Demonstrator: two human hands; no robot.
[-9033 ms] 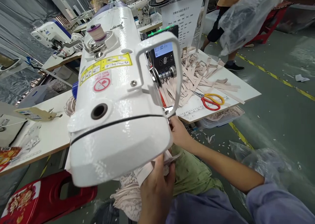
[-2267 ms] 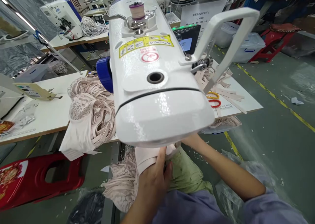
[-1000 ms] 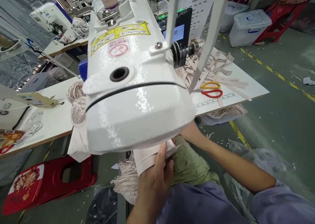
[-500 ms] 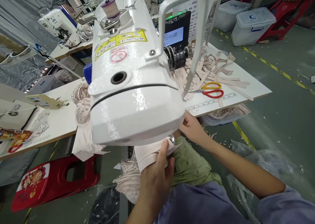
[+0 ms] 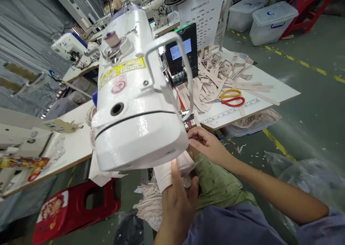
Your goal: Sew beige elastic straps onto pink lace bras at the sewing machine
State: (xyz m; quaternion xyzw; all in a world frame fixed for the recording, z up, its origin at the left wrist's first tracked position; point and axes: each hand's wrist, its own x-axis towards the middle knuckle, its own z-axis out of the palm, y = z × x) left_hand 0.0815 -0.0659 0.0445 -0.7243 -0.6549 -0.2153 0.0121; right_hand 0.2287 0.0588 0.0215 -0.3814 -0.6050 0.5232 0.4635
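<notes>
A white sewing machine (image 5: 140, 137) fills the middle of the view, its head hiding the needle area. Below it, my left hand (image 5: 178, 202) is closed on a piece of beige fabric (image 5: 164, 175), index finger laid along the top and thumb at the side. Beige lace (image 5: 149, 205) hangs in a bunch to the left of that hand. My right hand (image 5: 206, 144) is by the right side of the machine head, fingers curled and pressed together. Whatever is between those fingertips is too small or hidden to make out.
Scissors (image 5: 231, 98) with yellow and red handles lie on the white table (image 5: 275, 85), near a ruler (image 5: 231, 110) and a heap of beige strips (image 5: 215, 78). A lit control panel (image 5: 183, 52) stands behind. At the lower left is a red stool (image 5: 78, 209).
The view has swung, so the machine head sits further left and more of the panel shows. My right hand's fingers now show beside the head; my left hand stays on the fabric.
</notes>
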